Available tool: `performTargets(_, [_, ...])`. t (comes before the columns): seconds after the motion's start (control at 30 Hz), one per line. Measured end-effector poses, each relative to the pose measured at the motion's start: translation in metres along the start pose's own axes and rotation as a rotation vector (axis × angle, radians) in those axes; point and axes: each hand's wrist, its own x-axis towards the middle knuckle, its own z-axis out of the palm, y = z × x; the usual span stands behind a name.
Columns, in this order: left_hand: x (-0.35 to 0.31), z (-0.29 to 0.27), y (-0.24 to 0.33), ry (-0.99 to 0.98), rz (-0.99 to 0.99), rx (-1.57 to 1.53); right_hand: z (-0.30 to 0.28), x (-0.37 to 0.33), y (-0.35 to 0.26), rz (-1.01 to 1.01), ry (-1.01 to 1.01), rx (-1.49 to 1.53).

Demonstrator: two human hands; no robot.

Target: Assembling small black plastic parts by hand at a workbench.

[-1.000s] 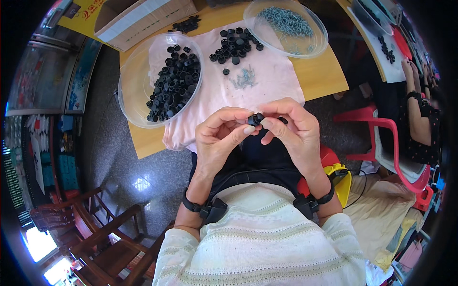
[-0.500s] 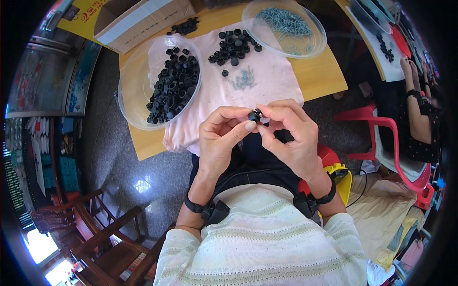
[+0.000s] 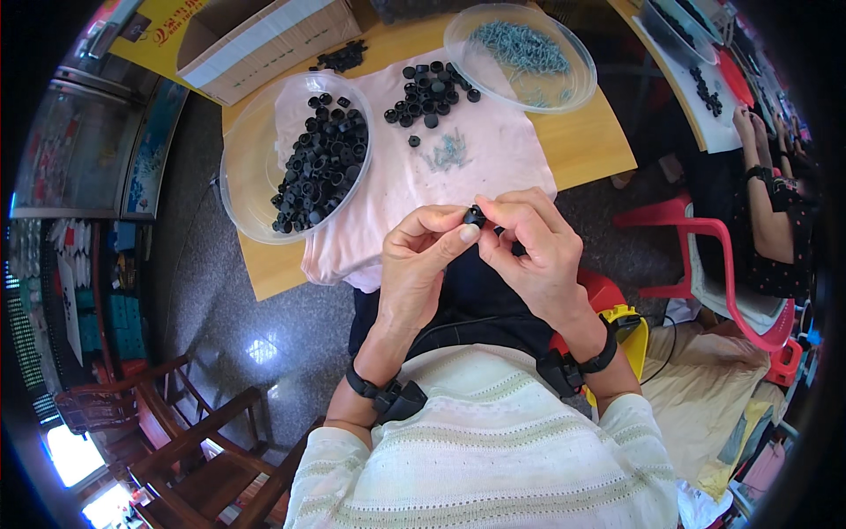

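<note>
Just past my lap, a small round black plastic cap is pinched between the thumb and fingertips of my left hand. My right hand closes its fingertips on the same cap from the other side, against a small dark piece at its top that the fingers partly hide. Beyond my hands lies a pink cloth with a pile of black caps, one loose cap and a small heap of silvery screws. A clear round tub on the left holds many more black caps.
A clear shallow tub of screws stands at the table's far right. Small black parts lie near a cardboard box at the back. To the right are a red plastic chair and another person's arm at a second table.
My fingertips have drawn closer together around the cap, and the dark piece at its top stands out less. Both hands shifted slightly; the view moved a little.
</note>
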Motion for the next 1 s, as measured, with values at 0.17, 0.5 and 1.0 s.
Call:
performTargets(0.17, [-0.004,0.002,-0.005,0.044,-0.002,-0.002,0.005,-0.007,0.000,-0.038,0.063,-0.091])
performTargets(0.5, [0.003,0.006,-0.005,0.028,0.060,0.134,0.009,-0.015,0.009,0.276,0.099,0.274])
performTargets(1.0, [0.020,-0.013,0.004,0.000,0.394,0.456,0.010,0.018,0.010,0.437,-0.102,0.446])
